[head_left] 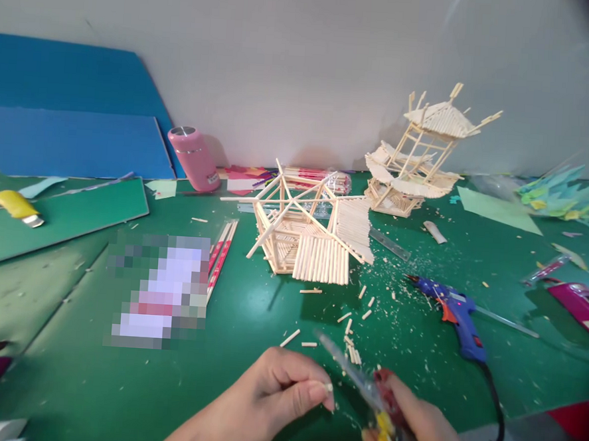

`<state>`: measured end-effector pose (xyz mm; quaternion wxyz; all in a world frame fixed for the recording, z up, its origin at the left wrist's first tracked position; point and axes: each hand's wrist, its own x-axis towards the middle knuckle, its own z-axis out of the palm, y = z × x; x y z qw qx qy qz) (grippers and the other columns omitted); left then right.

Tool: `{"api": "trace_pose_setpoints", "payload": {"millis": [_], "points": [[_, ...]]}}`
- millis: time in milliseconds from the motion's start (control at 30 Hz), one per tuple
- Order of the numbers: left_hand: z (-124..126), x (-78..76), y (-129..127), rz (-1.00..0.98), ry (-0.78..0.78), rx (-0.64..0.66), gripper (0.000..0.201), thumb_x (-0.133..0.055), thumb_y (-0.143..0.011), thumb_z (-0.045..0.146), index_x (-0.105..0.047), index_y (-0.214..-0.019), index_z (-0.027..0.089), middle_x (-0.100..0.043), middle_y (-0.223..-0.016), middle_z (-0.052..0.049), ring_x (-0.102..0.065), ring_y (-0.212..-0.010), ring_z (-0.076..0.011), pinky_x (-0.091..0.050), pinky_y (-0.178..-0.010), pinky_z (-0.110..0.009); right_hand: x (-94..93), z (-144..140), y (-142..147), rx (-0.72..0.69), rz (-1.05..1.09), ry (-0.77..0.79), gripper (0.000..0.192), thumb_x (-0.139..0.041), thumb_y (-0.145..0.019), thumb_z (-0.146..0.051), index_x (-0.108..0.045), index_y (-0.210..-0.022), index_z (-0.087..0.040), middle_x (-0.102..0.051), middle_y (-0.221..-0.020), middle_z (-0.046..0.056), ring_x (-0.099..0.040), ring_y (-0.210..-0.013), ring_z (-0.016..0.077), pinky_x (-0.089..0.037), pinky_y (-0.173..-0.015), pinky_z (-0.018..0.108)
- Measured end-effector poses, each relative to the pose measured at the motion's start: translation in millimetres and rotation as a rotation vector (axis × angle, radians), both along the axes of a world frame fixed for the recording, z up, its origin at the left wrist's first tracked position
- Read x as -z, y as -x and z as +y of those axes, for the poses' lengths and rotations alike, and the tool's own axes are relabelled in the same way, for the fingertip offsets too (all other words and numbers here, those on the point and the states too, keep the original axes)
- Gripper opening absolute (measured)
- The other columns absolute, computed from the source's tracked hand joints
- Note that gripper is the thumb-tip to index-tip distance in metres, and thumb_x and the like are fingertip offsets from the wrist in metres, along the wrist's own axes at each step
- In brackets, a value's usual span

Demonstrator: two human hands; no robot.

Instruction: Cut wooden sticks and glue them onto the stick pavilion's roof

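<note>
Both hands sit close together: my left hand pinches a short stick piece, its end pointing right toward the cutters gripped in my right hand.

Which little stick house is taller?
The stick tower at the back right by the wall is taller, with stacked roofs. The stick house in the middle is low and wide.

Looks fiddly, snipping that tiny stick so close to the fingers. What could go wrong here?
1. The left hand pinches a very short stick piece right beside the cutters in the right hand; a fingertip could get nipped.
2. The cut bit may fly off and get lost among the offcuts scattered on the green mat.
3. The glue gun lies close by the right hand; its cable could be snagged.
</note>
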<state>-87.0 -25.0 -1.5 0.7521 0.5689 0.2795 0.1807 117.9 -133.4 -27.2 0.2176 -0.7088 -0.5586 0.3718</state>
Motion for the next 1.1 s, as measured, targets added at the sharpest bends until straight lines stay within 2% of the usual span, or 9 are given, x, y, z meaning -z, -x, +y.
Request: {"api": "trace_pose_setpoints", "payload": {"millis": [100, 267, 333, 433, 600, 700, 800, 933, 1100], "points": [[-2, 1.9, -4, -0.032, 0.115, -0.049, 0.030, -0.054, -0.081, 0.041, -0.069, -0.074, 0.016, -0.041, -0.055, 0.004, -0.031, -0.052, -0.0103, -0.021, -0.050, -0.024, -1.7, 10, -24, 0.077, -0.090, 0.032, 0.026, -0.054, -0.075, -0.040, -0.053, -0.093, -0.022, -0.070, -0.070, 0.005, -0.068, -0.060, 0.0220, -0.051, -0.051, 0.027], [-3, 6.1, -14, -0.189, 0.429, -0.142, 0.023, -0.051, -0.084, 0.033, -0.063, -0.077, 0.014, -0.028, -0.045, 0.009, -0.018, -0.044, -0.0082, -0.014, -0.046, -0.025, 10.2, 26, -69, 0.152, -0.583, 0.012, 0.033, -0.050, -0.075, -0.050, -0.053, -0.091, -0.021, -0.067, -0.080, 0.008, -0.066, -0.075, 0.0279, -0.050, -0.063, 0.037], [-3, 5.9, -17, -0.186, 0.467, -0.174, 0.020, -0.048, -0.085, 0.030, -0.060, -0.080, 0.014, -0.032, -0.043, 0.009, -0.018, -0.042, -0.0073, -0.013, -0.044, -0.024, 17.6, 28, -77, 0.115, -0.677, -0.048, 0.031, -0.051, -0.074, -0.047, -0.054, -0.090, -0.020, -0.065, -0.086, 0.009, -0.064, -0.079, 0.0278, -0.050, -0.065, 0.037], [-3, 5.2, -19, -0.175, 0.480, -0.210, 0.015, -0.049, -0.085, 0.027, -0.055, -0.087, 0.014, -0.041, -0.043, 0.007, -0.023, -0.040, -0.0064, -0.013, -0.042, -0.023, 22.7, 26, -80, 0.046, -0.761, -0.141, 0.042, -0.053, -0.074, -0.045, -0.053, -0.102, -0.014, -0.062, -0.096, 0.013, -0.062, -0.085, 0.0281, -0.051, -0.069, 0.038], [0, 6.7, -24, -0.210, 0.520, -0.210, 0.012, -0.050, -0.085, 0.028, -0.046, -0.081, 0.017, -0.060, -0.050, -0.001, -0.033, -0.037, -0.0051, -0.016, -0.039, -0.020, 8.4, 22, -78, -0.003, -0.800, -0.334, 0.050, -0.048, -0.077, -0.049, -0.053, -0.110, -0.011, -0.058, -0.107, 0.017, -0.055, -0.100, 0.0328, -0.046, -0.083, 0.047], [0, 7.9, -31, -0.229, 0.557, -0.236, 0.017, -0.052, -0.084, 0.030, -0.044, -0.074, 0.019, -0.063, -0.051, -0.002, -0.037, -0.034, -0.0051, -0.018, -0.037, -0.019, -6.1, 25, -63, 0.075, -0.659, -0.464, 0.040, -0.048, -0.080, -0.044, -0.054, -0.109, -0.017, -0.058, -0.110, 0.014, -0.055, -0.101, 0.0297, -0.047, -0.084, 0.044], [0, 9.5, -41, -0.235, 0.548, -0.291, 0.022, -0.062, -0.076, 0.034, -0.049, -0.070, 0.017, -0.061, -0.054, -0.001, -0.041, -0.036, -0.0050, -0.022, -0.038, -0.019, -19.5, 33, -34, 0.131, -0.341, -0.559, 0.025, -0.049, -0.082, -0.034, -0.056, -0.103, -0.022, -0.064, -0.094, 0.007, -0.063, -0.081, 0.0203, -0.054, -0.068, 0.029], [2, 13.9, -56, -0.245, 0.499, -0.289, 0.031, -0.075, -0.062, 0.038, -0.055, -0.062, 0.014, -0.051, -0.047, 0.005, -0.040, -0.038, -0.0033, -0.024, -0.040, -0.017, -34.0, 52, 4, 0.100, 0.088, -0.494, 0.014, -0.050, -0.083, -0.030, -0.060, -0.091, -0.025, -0.064, -0.074, 0.000, -0.064, -0.068, 0.0148, -0.052, -0.058, 0.019], [11, 19.1, -66, -0.192, 0.470, -0.189, 0.037, -0.076, -0.055, 0.047, -0.059, -0.057, 0.014, -0.056, -0.048, 0.002, -0.044, -0.038, -0.0049, -0.024, -0.039, -0.019, -41.8, 73, 11, 0.066, 0.304, -0.487, 0.022, -0.046, -0.085, -0.031, -0.056, -0.068, -0.022, -0.054, -0.062, -0.003, -0.055, -0.054, 0.0107, -0.046, -0.050, 0.017]]}}
